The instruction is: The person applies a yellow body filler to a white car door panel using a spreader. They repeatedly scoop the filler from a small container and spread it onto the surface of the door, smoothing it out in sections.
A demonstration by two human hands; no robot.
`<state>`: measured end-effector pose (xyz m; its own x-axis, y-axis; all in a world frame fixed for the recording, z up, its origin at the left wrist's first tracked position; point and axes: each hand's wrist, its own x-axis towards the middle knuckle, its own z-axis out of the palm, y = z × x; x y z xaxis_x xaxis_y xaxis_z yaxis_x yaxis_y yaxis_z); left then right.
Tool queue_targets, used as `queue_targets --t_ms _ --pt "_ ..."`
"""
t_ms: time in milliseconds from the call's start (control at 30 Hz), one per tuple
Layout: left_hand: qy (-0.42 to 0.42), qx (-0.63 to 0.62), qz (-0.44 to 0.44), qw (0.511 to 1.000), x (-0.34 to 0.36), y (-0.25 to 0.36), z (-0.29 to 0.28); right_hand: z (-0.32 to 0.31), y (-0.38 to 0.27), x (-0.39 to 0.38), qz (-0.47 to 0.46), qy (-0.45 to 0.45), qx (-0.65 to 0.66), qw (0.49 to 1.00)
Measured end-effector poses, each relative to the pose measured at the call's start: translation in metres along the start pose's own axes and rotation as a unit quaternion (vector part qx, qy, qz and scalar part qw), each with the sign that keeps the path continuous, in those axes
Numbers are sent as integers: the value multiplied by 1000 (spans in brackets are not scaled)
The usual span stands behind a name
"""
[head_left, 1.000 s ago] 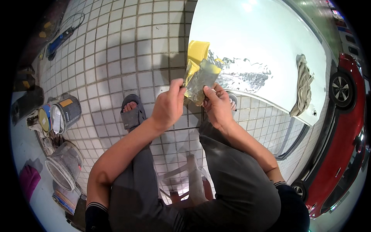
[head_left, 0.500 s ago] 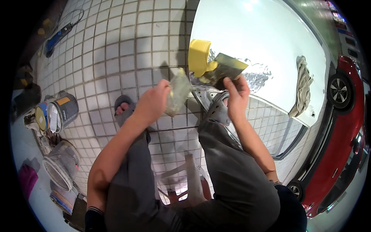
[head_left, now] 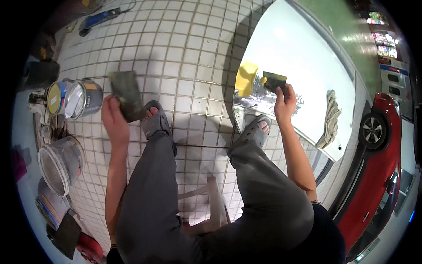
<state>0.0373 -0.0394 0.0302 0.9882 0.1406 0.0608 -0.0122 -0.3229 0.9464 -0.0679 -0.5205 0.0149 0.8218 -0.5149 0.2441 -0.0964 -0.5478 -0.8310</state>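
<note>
My left hand [head_left: 115, 121] is out to the left over the tiled floor, its fingers closed on a dark rectangular putty spreader [head_left: 126, 94], blurred by motion. In my right hand [head_left: 285, 104] is another flat putty spreader [head_left: 275, 81], pinched at its near right corner. Yellow putty lines its far edge, and a lump of it sits at its left side. This spreader is above a white car door panel [head_left: 294, 48]; I cannot tell whether they touch. Left of it, a yellow putty patch [head_left: 246, 78] covers part of the panel, beside a sanded, bare-metal area [head_left: 252, 101].
A folded grey cloth [head_left: 330, 116] lies on the panel. At left stand a grey can [head_left: 93, 99], a yellow-lidded can [head_left: 54, 99] and a clear plastic bucket [head_left: 72, 156]. A blue power tool [head_left: 101, 18] rests far left. A red car [head_left: 373, 185] is at right.
My hands have moved apart. The left one has swung leftward with its spreader, toward the cans. The right one still holds its spreader over the panel. The whole view has shifted.
</note>
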Motion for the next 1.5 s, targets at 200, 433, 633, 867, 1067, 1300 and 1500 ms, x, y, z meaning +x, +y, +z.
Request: queue_targets --t_ms 200,433,633,867,1067,1300,1500 --pt "146 54 -70 985 -55 -34 -133 -19 -56 0 43 -23 -3 999" --pt "193 37 -139 971 -178 -92 -235 -34 -112 33 -79 -56 -179 979" --pt "206 2 -227 952 -258 -148 -280 -33 -117 48 -80 -113 -276 951" --pt "213 32 -220 951 -246 -149 -262 -19 -105 57 -131 -137 -323 927" --pt "203 26 -204 957 -148 -145 -182 11 -52 76 -175 -136 -331 917" --pt "31 -62 -97 993 -32 -119 -12 34 -19 89 -201 -133 -341 909" --pt "-11 -139 -112 984 -44 -151 21 44 -13 98 -222 -139 -353 898"
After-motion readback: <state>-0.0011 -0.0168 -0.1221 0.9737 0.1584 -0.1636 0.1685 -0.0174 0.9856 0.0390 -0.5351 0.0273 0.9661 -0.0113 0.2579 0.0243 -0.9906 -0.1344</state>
